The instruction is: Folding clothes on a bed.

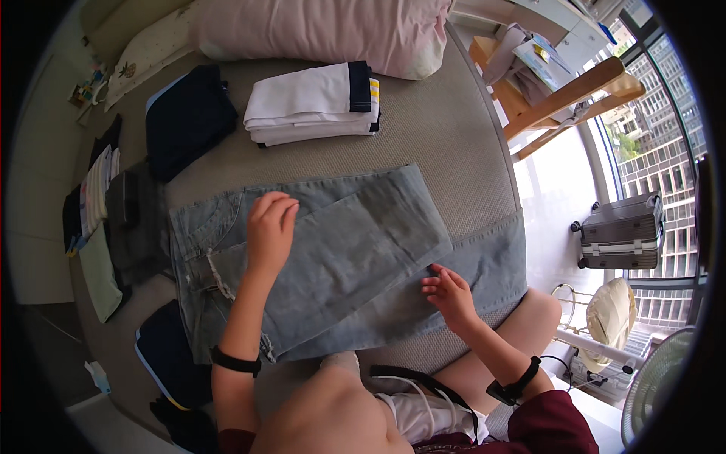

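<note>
A pair of faded grey-blue jeans (340,246) lies spread before me, one leg folded over the other and the lower leg reaching out to the right. Frayed edges show near the waist end at left. Over the upper part of the jeans is my left hand (270,231), its fingers loosely bent and holding nothing. My right hand (451,296) is at the near edge of the folded leg, fingers half curled and slightly apart, with no cloth visibly gripped. Whether its fingertips touch the denim, I cannot tell.
Beyond the jeans sit folded white garments (310,106) and a folded navy garment (189,117). More folded clothes (98,189) line the left side. A pink pillow (325,34) is at the far end. Right of the bed are a wooden chair (563,94), a suitcase (622,231) and a fan (662,390).
</note>
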The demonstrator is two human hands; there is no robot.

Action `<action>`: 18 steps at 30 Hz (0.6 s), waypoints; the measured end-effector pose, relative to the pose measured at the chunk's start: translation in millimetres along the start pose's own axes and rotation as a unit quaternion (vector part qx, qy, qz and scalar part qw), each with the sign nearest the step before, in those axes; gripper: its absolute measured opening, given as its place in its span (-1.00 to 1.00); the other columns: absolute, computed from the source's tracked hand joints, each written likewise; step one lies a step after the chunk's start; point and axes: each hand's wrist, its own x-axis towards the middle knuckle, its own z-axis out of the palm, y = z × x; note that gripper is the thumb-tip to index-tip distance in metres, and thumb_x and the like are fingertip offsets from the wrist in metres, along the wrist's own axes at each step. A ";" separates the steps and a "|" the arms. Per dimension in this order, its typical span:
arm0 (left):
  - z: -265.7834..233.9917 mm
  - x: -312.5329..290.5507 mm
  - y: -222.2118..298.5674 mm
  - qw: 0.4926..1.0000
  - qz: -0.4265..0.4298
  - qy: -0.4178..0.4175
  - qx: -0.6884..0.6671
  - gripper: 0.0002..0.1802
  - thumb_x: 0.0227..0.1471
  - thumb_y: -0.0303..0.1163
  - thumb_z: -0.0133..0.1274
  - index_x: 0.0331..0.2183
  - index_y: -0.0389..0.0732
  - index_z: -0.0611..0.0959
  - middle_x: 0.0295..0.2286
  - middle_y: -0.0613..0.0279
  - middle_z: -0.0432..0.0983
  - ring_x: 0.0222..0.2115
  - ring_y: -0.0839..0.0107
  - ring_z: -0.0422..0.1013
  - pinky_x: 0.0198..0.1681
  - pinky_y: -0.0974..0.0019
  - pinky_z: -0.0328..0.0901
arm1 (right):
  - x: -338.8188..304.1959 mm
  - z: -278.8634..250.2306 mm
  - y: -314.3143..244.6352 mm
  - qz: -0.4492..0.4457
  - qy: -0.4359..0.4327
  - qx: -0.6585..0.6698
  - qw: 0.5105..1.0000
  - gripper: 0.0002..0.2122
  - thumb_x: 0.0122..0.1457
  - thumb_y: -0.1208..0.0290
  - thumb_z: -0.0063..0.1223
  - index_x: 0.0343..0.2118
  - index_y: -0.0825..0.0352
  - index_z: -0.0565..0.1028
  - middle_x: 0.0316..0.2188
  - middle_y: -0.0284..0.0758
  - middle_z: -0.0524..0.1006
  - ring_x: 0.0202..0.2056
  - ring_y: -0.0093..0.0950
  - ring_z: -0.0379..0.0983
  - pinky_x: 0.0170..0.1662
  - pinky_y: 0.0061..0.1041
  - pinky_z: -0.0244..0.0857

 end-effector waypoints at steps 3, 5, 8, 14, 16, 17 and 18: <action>46.1 11.2 -2.5 0.997 0.051 -0.051 -0.019 -0.83 -0.07 -0.41 0.13 -0.34 -0.21 0.60 -0.36 0.19 0.45 -0.28 0.18 0.36 -0.20 0.19 0.27 | 19.7 5.1 13.2 -0.001 -0.009 0.071 0.997 -0.83 0.26 0.29 -0.14 -0.25 0.28 0.36 -0.47 -0.35 0.47 -0.49 -0.56 0.38 -0.45 -0.61 0.27; 60.2 11.7 1.3 0.992 0.075 -0.086 0.062 -0.85 -0.07 -0.37 0.12 -0.39 -0.20 0.59 -0.46 0.22 0.43 -0.36 0.20 0.36 -0.27 0.20 0.28 | 28.8 8.5 15.9 0.003 -0.087 0.128 0.988 -0.84 0.26 0.26 -0.13 -0.37 0.22 0.33 -0.54 -0.40 0.44 -0.56 -0.60 0.32 -0.50 -0.65 0.20; 72.9 11.7 -6.6 0.993 0.086 -0.068 0.053 -0.88 -0.05 -0.35 0.10 -0.46 -0.18 0.56 -0.50 0.26 0.40 -0.41 0.20 0.35 -0.32 0.20 0.27 | 35.3 20.0 12.1 0.013 -0.072 0.072 0.995 -0.83 0.20 0.26 0.01 -0.42 0.19 0.31 -0.58 -0.45 0.41 -0.57 -0.64 0.29 -0.51 -0.67 0.16; 69.8 10.7 -0.4 0.995 0.036 -0.083 0.031 -0.95 0.03 -0.43 -0.04 -0.43 -0.18 0.49 -0.54 0.16 0.42 -0.45 0.15 0.41 -0.40 0.13 0.30 | 37.5 20.1 11.2 0.008 -0.102 0.068 0.992 -0.82 0.15 0.31 0.07 -0.32 0.23 0.33 -0.42 -0.40 0.46 -0.39 -0.57 0.40 -0.35 -0.56 0.26; 68.5 7.3 -7.6 0.994 0.037 -0.092 0.044 -0.95 0.03 -0.46 -0.07 -0.39 -0.18 0.48 -0.53 0.15 0.44 -0.47 0.13 0.43 -0.43 0.12 0.32 | 31.5 30.9 5.0 -0.008 -0.166 0.128 0.978 -0.69 0.17 0.31 0.02 -0.08 0.31 0.32 -0.12 -0.27 0.45 -0.08 -0.43 0.38 -0.03 -0.37 0.23; 69.5 7.2 -8.5 0.993 0.045 -0.100 0.052 -0.92 0.03 -0.49 -0.10 -0.35 -0.18 0.46 -0.53 0.13 0.45 -0.49 0.11 0.45 -0.47 0.11 0.34 | 32.4 31.0 6.0 -0.009 -0.165 0.127 0.978 -0.69 0.17 0.31 0.02 -0.08 0.31 0.32 -0.12 -0.27 0.45 -0.08 -0.43 0.38 -0.03 -0.37 0.23; 69.4 7.0 -9.2 0.993 0.045 -0.100 0.050 -0.92 0.03 -0.49 -0.10 -0.35 -0.18 0.46 -0.53 0.13 0.45 -0.49 0.11 0.45 -0.47 0.11 0.34 | 34.7 30.3 8.1 0.005 -0.191 0.147 0.971 -0.59 0.16 0.31 0.01 0.03 0.34 0.24 0.01 -0.26 0.35 0.05 -0.37 0.24 0.11 -0.30 0.04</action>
